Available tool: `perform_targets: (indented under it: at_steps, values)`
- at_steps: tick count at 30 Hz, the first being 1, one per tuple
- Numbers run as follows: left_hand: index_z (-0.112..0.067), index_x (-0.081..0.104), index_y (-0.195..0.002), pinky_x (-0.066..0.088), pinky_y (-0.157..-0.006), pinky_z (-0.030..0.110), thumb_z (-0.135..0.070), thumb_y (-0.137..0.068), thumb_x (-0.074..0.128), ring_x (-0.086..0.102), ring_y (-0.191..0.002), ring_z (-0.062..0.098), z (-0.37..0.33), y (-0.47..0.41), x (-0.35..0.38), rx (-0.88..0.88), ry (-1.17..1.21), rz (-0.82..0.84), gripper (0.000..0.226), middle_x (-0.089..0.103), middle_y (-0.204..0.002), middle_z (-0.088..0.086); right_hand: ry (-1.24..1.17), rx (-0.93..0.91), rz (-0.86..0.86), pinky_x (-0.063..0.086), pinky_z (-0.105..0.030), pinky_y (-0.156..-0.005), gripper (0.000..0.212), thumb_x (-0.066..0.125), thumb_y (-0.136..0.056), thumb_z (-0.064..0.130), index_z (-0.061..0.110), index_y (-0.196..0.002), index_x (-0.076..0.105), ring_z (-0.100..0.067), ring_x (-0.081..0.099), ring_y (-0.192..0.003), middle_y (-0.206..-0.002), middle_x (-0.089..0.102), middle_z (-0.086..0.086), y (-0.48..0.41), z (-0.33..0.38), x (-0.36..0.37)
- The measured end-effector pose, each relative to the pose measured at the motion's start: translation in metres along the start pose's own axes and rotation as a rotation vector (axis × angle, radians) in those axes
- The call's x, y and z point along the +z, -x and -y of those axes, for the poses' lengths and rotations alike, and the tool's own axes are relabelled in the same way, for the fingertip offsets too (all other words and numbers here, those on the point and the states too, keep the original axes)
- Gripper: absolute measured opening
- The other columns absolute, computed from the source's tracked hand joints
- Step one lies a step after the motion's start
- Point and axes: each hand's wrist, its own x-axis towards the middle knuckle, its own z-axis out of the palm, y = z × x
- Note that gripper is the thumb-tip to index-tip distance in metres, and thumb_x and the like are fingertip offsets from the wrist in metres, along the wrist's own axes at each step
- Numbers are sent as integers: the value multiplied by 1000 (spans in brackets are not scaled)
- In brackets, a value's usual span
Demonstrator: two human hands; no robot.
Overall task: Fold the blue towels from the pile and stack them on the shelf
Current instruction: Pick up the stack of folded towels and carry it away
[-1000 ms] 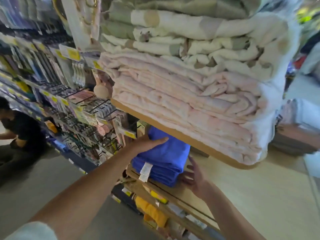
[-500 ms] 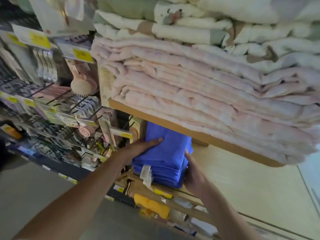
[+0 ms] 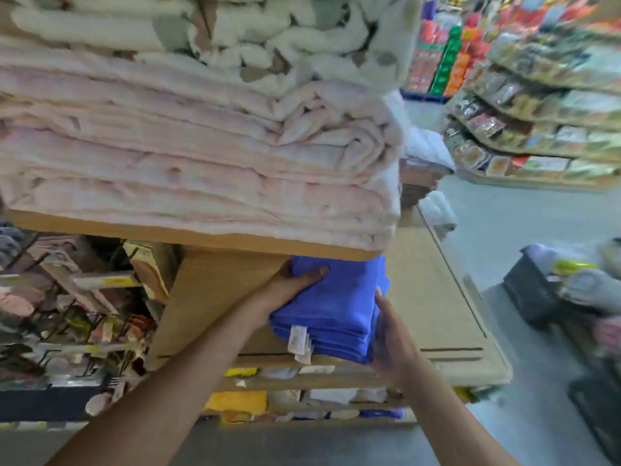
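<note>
A stack of folded blue towels with white tags at its front lies on the wooden shelf, under the upper shelf board. My left hand holds the stack's left edge, its thumb laid across the top towel; its fingers are hidden behind the stack. My right hand presses flat against the stack's right side, fingers pointing up along the folds. The image is blurred by motion.
Thick pink blankets and cream ones fill the upper shelf, overhanging the blue stack. Wire racks of small goods stand at left. A dark basket holding grey cloths sits on the floor at right, with aisle shelving beyond.
My right hand moved from apart onto the stack's right side. My left hand shifted from lying on top to the left edge. The view swung to the right.
</note>
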Motion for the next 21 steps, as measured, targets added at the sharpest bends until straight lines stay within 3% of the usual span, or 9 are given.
perform_targets:
  at_steps: [3,7,11,15,21]
  values:
    - [-19,62,-127,56,-74,17,-57,-57,88,73,-102,10,-1,-12,75,44,-42,104,83,74,-119,-1,-38,-83,-98,37,-59,-116,67,66,-85,56,19,-141,61,-37,58,-131,-141,62,-15,36,25,-46]
    - [-11,66,-121,57,-78,25,-40,-80,76,72,-100,19,-2,-16,187,53,-124,288,51,75,-114,8,-113,-154,-200,38,-58,-116,61,63,-88,54,17,-137,65,-38,59,-129,-138,64,-15,96,58,-127]
    - [-14,64,-125,57,-85,28,-39,-85,74,70,-107,20,6,-15,311,81,-171,412,49,74,-119,6,-134,-253,-276,45,-51,-111,62,67,-86,56,18,-135,67,-32,63,-126,-137,66,-11,163,93,-213]
    - [-31,60,-126,58,-81,23,-49,-85,79,72,-108,14,17,-11,425,49,-204,533,49,74,-118,-7,-128,-330,-319,47,-50,-109,63,70,-87,62,24,-137,65,-31,59,-131,-143,62,-8,226,126,-301]
    - [-30,60,-123,56,-75,18,-47,-89,74,73,-102,10,40,-27,561,14,-275,640,41,76,-112,-9,-235,-391,-387,47,-47,-109,65,72,-89,58,20,-140,62,-30,55,-136,-147,58,-10,283,158,-410]
